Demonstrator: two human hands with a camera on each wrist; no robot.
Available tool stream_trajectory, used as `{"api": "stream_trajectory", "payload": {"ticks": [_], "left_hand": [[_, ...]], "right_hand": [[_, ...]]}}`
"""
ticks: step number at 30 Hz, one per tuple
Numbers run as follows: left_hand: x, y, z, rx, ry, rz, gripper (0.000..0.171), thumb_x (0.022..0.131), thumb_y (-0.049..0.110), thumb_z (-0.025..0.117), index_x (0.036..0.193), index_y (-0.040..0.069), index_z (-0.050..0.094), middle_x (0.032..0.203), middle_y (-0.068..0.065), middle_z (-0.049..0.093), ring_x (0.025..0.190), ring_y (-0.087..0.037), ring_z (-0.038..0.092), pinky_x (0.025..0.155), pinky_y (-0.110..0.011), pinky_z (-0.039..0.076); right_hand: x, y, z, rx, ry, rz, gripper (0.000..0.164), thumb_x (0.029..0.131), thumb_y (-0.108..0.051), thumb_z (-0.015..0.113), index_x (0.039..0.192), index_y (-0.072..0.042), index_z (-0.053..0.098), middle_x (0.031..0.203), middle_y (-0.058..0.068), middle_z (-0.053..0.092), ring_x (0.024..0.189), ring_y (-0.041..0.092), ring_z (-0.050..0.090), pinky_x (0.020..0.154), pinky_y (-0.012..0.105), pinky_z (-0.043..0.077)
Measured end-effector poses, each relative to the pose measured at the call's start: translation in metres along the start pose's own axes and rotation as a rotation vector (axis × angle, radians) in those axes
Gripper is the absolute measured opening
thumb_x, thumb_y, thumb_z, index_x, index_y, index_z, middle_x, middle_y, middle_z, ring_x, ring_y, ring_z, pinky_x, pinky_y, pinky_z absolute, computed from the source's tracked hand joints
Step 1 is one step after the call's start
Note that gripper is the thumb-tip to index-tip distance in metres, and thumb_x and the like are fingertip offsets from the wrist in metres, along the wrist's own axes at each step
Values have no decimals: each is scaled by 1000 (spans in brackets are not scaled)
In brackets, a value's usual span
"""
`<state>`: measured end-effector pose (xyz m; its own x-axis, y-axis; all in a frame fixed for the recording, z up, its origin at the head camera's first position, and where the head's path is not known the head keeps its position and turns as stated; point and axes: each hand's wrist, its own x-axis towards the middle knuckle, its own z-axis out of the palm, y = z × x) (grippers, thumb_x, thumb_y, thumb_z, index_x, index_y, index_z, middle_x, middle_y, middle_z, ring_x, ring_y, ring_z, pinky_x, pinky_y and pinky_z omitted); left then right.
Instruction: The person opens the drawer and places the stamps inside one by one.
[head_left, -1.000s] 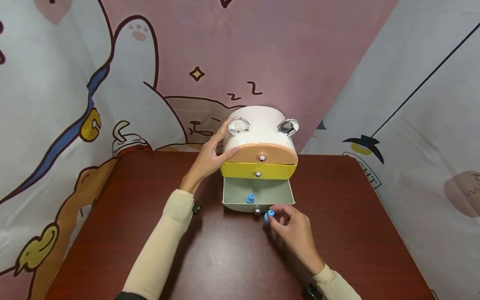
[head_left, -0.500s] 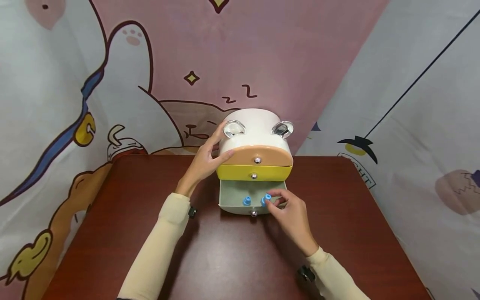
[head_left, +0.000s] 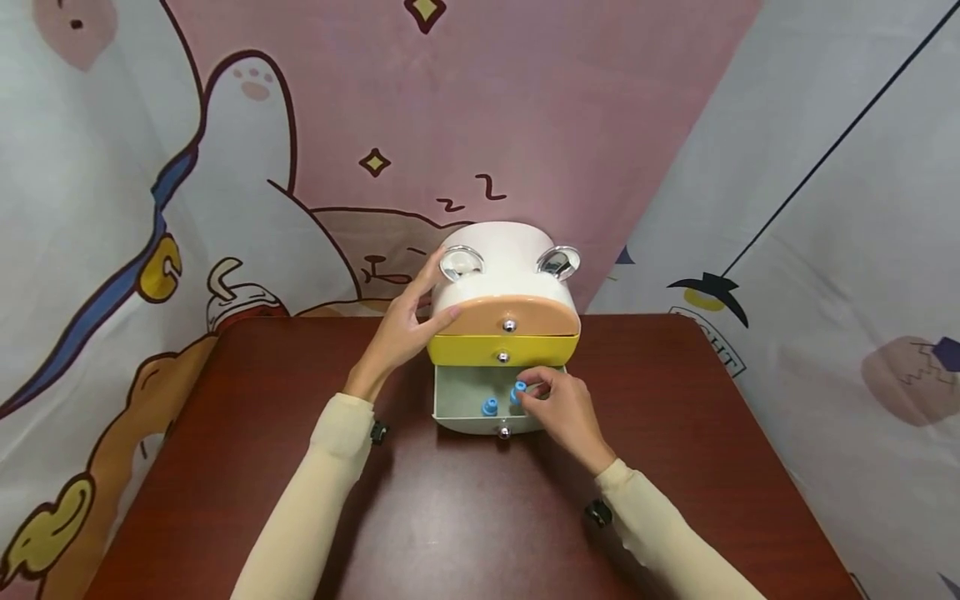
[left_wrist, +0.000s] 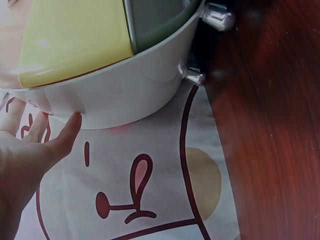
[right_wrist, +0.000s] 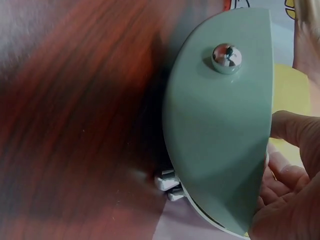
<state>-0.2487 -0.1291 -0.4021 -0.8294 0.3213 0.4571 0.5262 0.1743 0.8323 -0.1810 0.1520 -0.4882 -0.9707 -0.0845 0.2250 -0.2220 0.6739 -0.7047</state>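
Observation:
A white drawer box [head_left: 501, 279] with two round mirror-like ears stands on the table. Its orange drawer [head_left: 476, 318] and yellow drawer [head_left: 463, 350] are closed, while the light green bottom drawer [head_left: 456, 392] is pulled out. One small blue stepped cylinder [head_left: 490, 407] sits inside. Between the thumb and fingers of my right hand [head_left: 567, 414], a second blue cylinder [head_left: 518, 392] is held over the drawer; whether it touches the floor is unclear. My left hand [head_left: 397, 335] rests against the box's left side with extended fingers. The right wrist view hides both cylinders behind the drawer front [right_wrist: 220, 120].
The dark red wooden table [head_left: 450, 533] extends in front and to both sides. A cartoon-printed cloth [head_left: 585, 108] hangs close behind the box. Silver knobs [head_left: 504, 432] stick out from the drawers, and short metal feet [right_wrist: 167, 180] show under the box.
My right hand has carried the held blue cylinder from in front of the green drawer to above its inside, left of where it was. My left hand stays on the box.

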Motion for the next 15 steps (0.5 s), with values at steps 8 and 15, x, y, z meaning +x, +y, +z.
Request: {"api": "stream_trajectory", "payload": {"ticks": [8, 15], "left_hand": [[2, -2, 0, -6, -1, 3, 84, 103, 9, 73, 174, 13, 29, 178, -2, 30, 160, -24, 31, 127, -64, 25], [0, -3, 0, -5, 6, 2, 83, 103, 10, 74, 174, 13, 30, 178, 1, 30, 159, -26, 34, 127, -64, 23]], "right_hand": [[18, 5, 5, -74, -86, -5, 13, 87, -9, 89, 99, -9, 83, 85, -5, 78, 77, 13, 73, 73, 38, 57], [26, 3, 10, -185, -142, -12, 12, 83, -6, 87, 94, -9, 83, 83, -4, 76, 79, 19, 69, 75, 47, 58]]}}
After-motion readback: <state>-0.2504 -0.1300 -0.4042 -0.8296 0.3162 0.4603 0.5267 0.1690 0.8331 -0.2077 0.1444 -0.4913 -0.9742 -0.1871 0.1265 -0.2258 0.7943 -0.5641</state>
